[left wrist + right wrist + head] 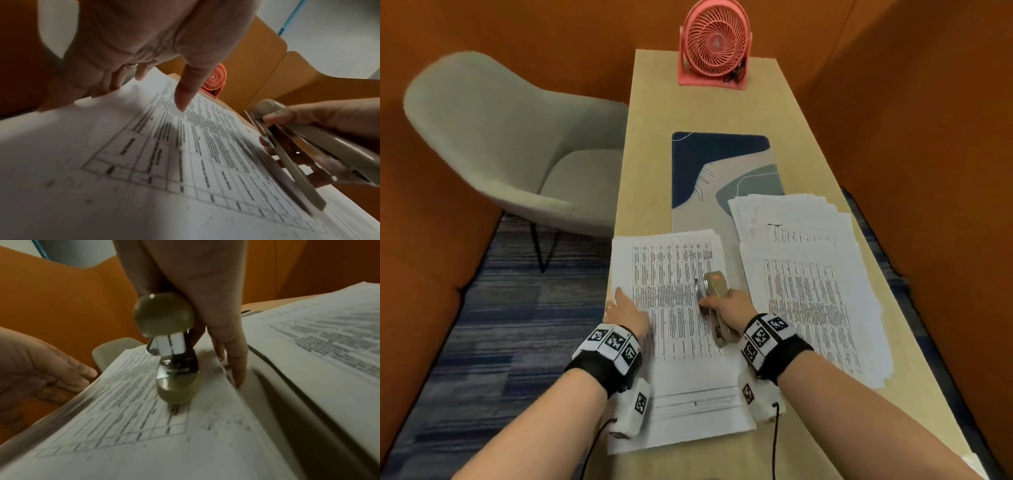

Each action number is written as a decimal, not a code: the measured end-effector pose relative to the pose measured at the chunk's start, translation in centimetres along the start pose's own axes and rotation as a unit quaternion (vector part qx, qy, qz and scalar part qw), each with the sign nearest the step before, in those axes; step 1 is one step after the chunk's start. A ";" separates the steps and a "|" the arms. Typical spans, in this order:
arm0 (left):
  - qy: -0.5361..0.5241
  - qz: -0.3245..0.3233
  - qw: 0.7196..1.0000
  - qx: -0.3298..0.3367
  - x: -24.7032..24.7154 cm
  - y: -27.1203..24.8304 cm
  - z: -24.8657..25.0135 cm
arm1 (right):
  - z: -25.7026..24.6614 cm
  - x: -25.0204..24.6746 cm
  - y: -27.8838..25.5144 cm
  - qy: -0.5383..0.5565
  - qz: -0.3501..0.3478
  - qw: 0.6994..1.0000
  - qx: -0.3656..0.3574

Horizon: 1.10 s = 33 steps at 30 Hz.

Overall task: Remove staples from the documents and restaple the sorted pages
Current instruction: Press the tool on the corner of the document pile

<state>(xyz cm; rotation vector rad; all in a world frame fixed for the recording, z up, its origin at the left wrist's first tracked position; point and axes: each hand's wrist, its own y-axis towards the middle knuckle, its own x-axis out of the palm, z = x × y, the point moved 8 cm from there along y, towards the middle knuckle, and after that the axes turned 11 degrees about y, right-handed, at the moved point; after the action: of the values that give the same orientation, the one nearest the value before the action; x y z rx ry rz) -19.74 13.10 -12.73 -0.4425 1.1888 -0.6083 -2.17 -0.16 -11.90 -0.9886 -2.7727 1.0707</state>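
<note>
A stack of printed table pages [681, 346] lies on the table in front of me. My left hand [621, 303] rests at its left edge with straight fingers; in the left wrist view the thumb [183, 97] lies on the page and the fingers [115, 82] sit along the edge. My right hand [722, 303] grips a beige stapler [714, 286] over the middle right of the same page. Seen from the right wrist, the stapler [170, 353] stands with its jaws apart and its base touching the paper [144, 434]. No staple is visible.
A bigger fanned pile of papers [804, 281] covers the table's right side, partly on a blue and beige desk mat [719, 161]. A pink fan [714, 44] stands at the far end. A grey chair [510, 137] sits left of the table [647, 137]; orange walls enclose the area.
</note>
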 end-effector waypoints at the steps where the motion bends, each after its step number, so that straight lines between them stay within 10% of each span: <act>1: 0.013 -0.002 1.000 -0.002 0.2 -0.1 0.1 | 0.0 0.2 0.0 -0.008 -0.005 1.000 0.004; 6: 0.062 0.020 0.998 0.003 -0.1 -1.5 3.2 | 0.0 -2.9 0.4 0.041 0.047 0.998 -0.016; 13: 0.058 -0.063 0.953 0.290 4.8 -4.9 15.4 | 3.9 -19.4 -0.6 -0.041 0.269 0.961 0.050; 20: 0.022 -0.142 0.965 0.220 10.9 -6.0 19.6 | 8.1 -24.8 -2.2 -0.015 0.280 0.957 0.073; 33: -0.094 -0.072 0.964 0.236 10.5 -6.3 19.5 | 8.4 -23.9 -2.3 0.045 0.208 0.977 0.024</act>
<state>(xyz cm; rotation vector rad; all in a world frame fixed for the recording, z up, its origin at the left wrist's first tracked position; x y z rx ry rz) 0.05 1.57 -10.22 -0.1751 0.7985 -0.9277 13.79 -19.94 -12.02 -1.6153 -2.5136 1.0873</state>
